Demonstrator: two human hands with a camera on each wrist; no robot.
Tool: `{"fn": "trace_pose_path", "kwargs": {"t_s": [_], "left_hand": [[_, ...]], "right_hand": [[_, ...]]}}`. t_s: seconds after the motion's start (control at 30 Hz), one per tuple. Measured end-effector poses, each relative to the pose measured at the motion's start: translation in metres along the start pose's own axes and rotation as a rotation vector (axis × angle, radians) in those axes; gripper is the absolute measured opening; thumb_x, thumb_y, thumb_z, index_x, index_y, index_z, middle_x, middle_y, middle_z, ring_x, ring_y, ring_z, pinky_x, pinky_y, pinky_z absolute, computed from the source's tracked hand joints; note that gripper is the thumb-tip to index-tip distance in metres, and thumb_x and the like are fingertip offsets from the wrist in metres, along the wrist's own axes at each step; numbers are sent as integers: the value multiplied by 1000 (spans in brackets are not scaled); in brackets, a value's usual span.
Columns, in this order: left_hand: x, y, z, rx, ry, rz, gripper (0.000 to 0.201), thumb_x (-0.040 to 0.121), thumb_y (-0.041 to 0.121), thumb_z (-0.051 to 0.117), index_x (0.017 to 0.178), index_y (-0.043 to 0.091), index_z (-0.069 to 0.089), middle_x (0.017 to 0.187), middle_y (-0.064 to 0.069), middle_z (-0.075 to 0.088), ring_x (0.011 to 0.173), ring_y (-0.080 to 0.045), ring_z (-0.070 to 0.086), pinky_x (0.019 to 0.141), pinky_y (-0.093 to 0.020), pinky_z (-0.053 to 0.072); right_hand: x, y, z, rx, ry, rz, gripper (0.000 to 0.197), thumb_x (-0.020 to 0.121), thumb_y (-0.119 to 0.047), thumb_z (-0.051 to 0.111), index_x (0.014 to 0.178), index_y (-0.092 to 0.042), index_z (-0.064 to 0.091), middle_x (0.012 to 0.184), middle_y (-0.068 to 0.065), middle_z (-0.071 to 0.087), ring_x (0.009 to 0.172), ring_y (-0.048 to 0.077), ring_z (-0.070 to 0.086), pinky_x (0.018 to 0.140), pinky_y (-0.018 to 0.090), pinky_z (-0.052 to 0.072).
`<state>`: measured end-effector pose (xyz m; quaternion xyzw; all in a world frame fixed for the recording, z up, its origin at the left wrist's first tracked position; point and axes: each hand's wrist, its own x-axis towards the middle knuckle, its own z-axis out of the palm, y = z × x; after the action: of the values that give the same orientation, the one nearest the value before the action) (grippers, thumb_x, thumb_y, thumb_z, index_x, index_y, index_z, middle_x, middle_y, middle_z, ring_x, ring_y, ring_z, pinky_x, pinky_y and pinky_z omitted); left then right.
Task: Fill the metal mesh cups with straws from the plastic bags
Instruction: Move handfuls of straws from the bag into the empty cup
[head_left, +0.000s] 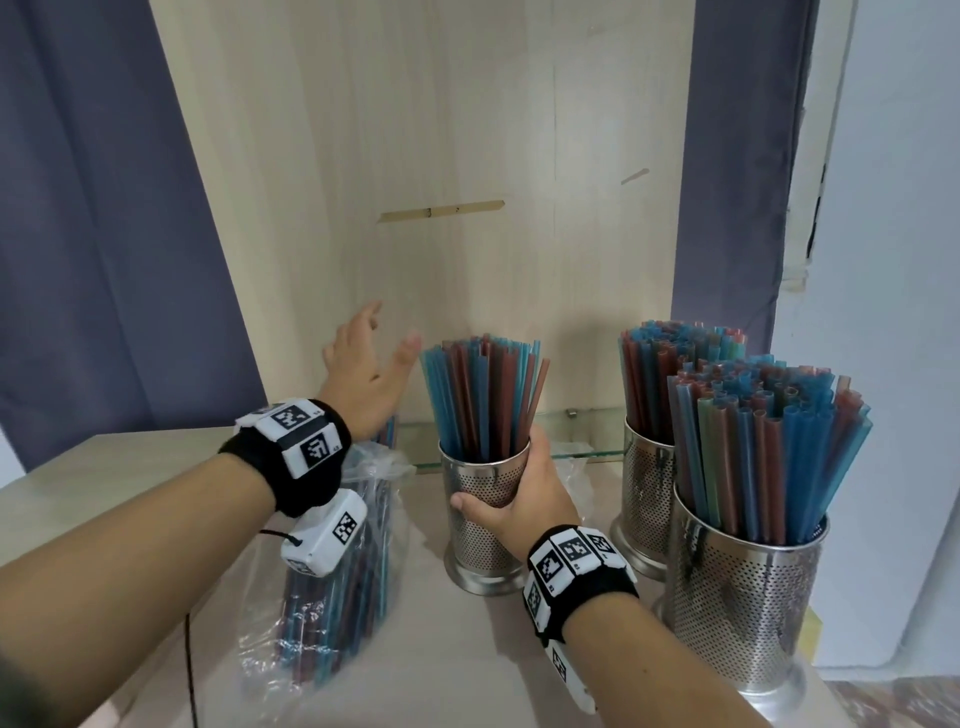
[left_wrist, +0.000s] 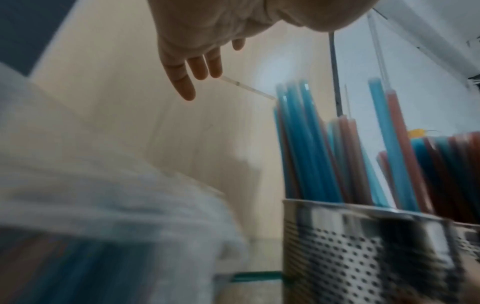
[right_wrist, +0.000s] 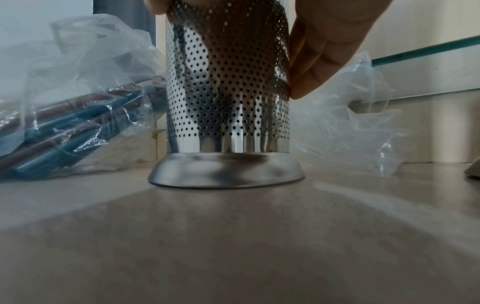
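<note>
My right hand (head_left: 524, 499) gripped the middle mesh cup (head_left: 480, 519), steadying it upright mid-bench, half-full of straws (head_left: 480, 395). Left hand (head_left: 363, 364) hovered open, empty, above the straw bag (head_left: 337, 587) near the bench's left edge.

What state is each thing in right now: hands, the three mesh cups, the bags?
left hand: open, fingers spread, raised beside the straws, holding nothing.
right hand: grips the left cup.
left cup: upright on the table, partly filled with straws.
back right cup: upright, packed full.
front right cup: upright, packed full.
bag of straws: lying on the table, straws inside.
second bag: crumpled behind the left cup, looks empty.
</note>
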<state>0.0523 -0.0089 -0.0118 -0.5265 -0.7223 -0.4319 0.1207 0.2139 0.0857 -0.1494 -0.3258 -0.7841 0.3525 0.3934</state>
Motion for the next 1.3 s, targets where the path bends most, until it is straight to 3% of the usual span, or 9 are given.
{"fn": "trace_pose_path", "kwargs": {"t_s": [0.2, 0.33, 0.43, 0.5, 0.67, 0.83, 1.0, 1.17, 1.3], "left_hand": [[15, -60, -38, 87, -75, -353, 58, 97, 55, 42, 135, 11, 49, 131, -11, 58, 122, -30, 53, 100, -37, 38], [10, -83, -37, 270, -132, -365, 43, 97, 50, 46, 91, 14, 68, 96, -7, 69, 95, -28, 63, 80, -31, 44], [3, -91, -25, 475, -288, -390, 58, 88, 67, 49, 78, 14, 71, 77, -7, 70, 77, -26, 65, 68, -31, 49], [-4, -95, -14, 633, -360, -414, 74, 78, 84, 40, 84, 16, 69, 79, -6, 68, 79, -25, 64, 71, -31, 50], [-25, -99, 4, 779, -240, -549, 116, 56, 100, 32, 125, 8, 50, 127, -16, 44, 117, -35, 44, 96, -46, 37], [-36, -102, 7, 745, -93, -604, 123, 47, 103, 34, 122, 7, 44, 122, -16, 43, 114, -33, 44, 94, -46, 36], [-30, -119, 3, 716, -293, -625, 133, 38, 109, 18, 123, 16, 61, 133, -19, 52, 125, -39, 44, 103, -53, 36], [-46, -128, 12, 251, -322, -594, 82, 66, 75, 64, 128, 21, 58, 116, -4, 68, 102, -26, 65, 90, -34, 54], [-54, -124, 19, 215, -188, -602, 67, 69, 69, 68, 117, 24, 58, 107, -4, 66, 95, -29, 63, 85, -33, 53]], "right_hand": [[-1, -2, 0, 2, 10, -11, 115, 57, -58, 86, 146, -34, 18, 139, -10, 50, 124, 12, 51, 103, 31, 45], [-1, -2, 0, 3, 18, -18, 112, 58, -54, 87, 145, -33, 20, 139, -9, 50, 124, 13, 51, 103, 30, 44], [0, -2, 1, -2, 18, -12, 113, 57, -55, 87, 145, -33, 20, 140, -8, 49, 125, 14, 51, 104, 31, 45], [1, -1, 1, 4, 21, -14, 112, 57, -54, 88, 145, -32, 21, 139, -9, 50, 124, 13, 52, 104, 30, 45], [1, -2, 1, 41, 25, -28, 108, 60, -48, 89, 143, -33, 23, 131, -17, 51, 118, 6, 50, 103, 26, 42], [1, -2, 0, 40, 20, -36, 105, 62, -47, 89, 143, -31, 24, 125, -20, 48, 114, 3, 49, 99, 22, 40], [2, 0, 0, 39, 23, -32, 106, 61, -47, 89, 143, -32, 23, 126, -20, 50, 114, 4, 50, 98, 23, 41], [3, 0, 1, 30, 22, -30, 107, 61, -48, 89, 143, -32, 23, 129, -18, 51, 115, 6, 51, 98, 25, 42], [2, -1, 1, 34, 22, -29, 109, 61, -47, 89, 145, -31, 22, 129, -19, 50, 115, 5, 50, 99, 25, 42]]}}
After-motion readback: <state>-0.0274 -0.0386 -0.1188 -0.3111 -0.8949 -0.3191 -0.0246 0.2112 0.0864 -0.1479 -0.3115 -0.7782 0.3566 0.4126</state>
